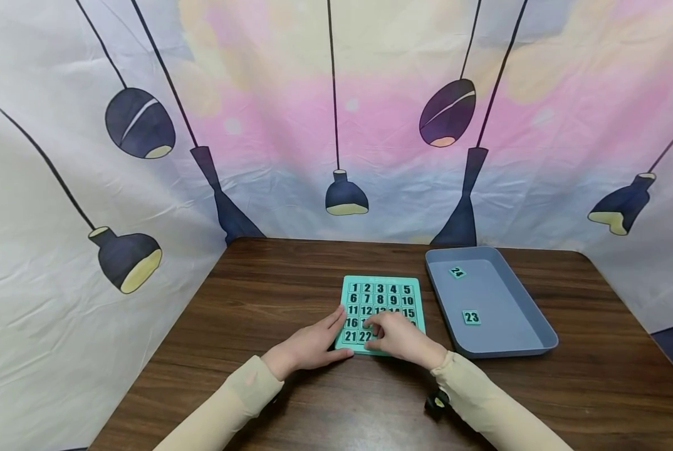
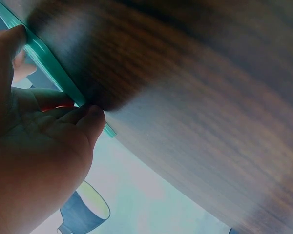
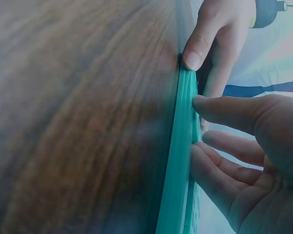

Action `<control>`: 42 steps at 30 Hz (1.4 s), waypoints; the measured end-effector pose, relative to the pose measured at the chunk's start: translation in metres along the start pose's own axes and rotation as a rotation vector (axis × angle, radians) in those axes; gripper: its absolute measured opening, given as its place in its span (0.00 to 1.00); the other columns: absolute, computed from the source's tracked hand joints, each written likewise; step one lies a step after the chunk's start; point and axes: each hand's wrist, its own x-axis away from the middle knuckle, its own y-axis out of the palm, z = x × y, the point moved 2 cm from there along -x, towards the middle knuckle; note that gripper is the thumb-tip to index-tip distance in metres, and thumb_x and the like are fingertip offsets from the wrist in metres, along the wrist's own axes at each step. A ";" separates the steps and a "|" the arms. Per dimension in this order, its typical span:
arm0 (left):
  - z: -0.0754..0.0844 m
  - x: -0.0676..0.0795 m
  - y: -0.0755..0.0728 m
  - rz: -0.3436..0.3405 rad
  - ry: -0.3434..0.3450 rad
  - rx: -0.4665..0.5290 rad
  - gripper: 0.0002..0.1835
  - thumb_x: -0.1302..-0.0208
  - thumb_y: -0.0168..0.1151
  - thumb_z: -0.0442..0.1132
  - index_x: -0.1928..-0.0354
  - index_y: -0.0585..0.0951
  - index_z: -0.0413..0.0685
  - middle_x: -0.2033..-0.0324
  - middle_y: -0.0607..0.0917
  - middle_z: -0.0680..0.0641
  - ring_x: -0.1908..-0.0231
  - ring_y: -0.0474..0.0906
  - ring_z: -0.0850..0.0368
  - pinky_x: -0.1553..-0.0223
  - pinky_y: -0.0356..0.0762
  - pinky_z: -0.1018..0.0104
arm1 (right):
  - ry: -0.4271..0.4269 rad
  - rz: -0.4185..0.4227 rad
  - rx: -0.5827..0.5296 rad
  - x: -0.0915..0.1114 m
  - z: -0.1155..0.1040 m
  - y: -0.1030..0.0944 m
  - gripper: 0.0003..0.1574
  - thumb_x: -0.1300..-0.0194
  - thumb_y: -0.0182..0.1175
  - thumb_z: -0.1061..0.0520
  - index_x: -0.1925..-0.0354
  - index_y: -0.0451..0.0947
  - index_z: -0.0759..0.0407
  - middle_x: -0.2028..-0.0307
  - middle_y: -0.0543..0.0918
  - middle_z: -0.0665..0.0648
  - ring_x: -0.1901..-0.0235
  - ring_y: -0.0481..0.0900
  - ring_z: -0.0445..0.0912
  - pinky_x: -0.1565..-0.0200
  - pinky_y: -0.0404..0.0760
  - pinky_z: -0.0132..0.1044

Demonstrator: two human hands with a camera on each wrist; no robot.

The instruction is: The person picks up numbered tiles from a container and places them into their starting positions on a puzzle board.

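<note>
A turquoise number board [image 1: 381, 280] lies on the table, with black-numbered square tiles in rows. My left hand [image 1: 314, 343] rests at its lower left corner, fingers straight along the left edge and thumb by the near edge. In the right wrist view the left thumb [image 3: 193, 59] touches the board's corner. My right hand [image 1: 398, 338] bends over the lower rows and pinches the tile marked 22 [image 1: 365, 336] between thumb and fingers. That hand covers several tiles to the right. The right wrist view shows these fingertips [image 3: 199, 151] at the board's top face.
Right of the board stands a grey-blue tray [image 1: 506, 338] with a raised rim. In it lie a tile marked 23 [image 1: 471, 317] and a tilted tile marked 24 [image 1: 457, 272]. A printed cloth [image 1: 291, 125] hangs behind the brown wooden table [image 1: 280, 275].
</note>
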 end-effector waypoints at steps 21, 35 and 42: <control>0.000 -0.002 -0.005 0.000 0.009 -0.005 0.47 0.27 0.55 0.62 0.21 0.53 0.37 0.21 0.50 0.40 0.26 0.59 0.49 0.35 0.69 0.53 | 0.133 0.089 -0.015 0.025 0.040 -0.092 0.20 0.34 0.69 0.59 0.46 0.83 0.65 0.60 0.85 0.55 0.63 0.81 0.45 0.61 0.81 0.41; 0.000 0.002 0.001 -0.004 -0.002 0.016 0.47 0.27 0.55 0.63 0.21 0.53 0.37 0.21 0.50 0.40 0.27 0.60 0.49 0.35 0.69 0.53 | 0.193 0.016 0.037 0.046 0.102 -0.163 0.23 0.30 0.65 0.58 0.41 0.80 0.67 0.55 0.85 0.57 0.56 0.82 0.50 0.58 0.82 0.46; 0.001 0.001 0.001 -0.002 0.001 0.013 0.47 0.27 0.55 0.63 0.21 0.53 0.37 0.21 0.50 0.41 0.27 0.60 0.48 0.35 0.70 0.53 | 0.182 -0.105 0.000 0.054 0.119 -0.161 0.22 0.33 0.66 0.58 0.43 0.81 0.67 0.52 0.85 0.62 0.57 0.82 0.49 0.57 0.82 0.44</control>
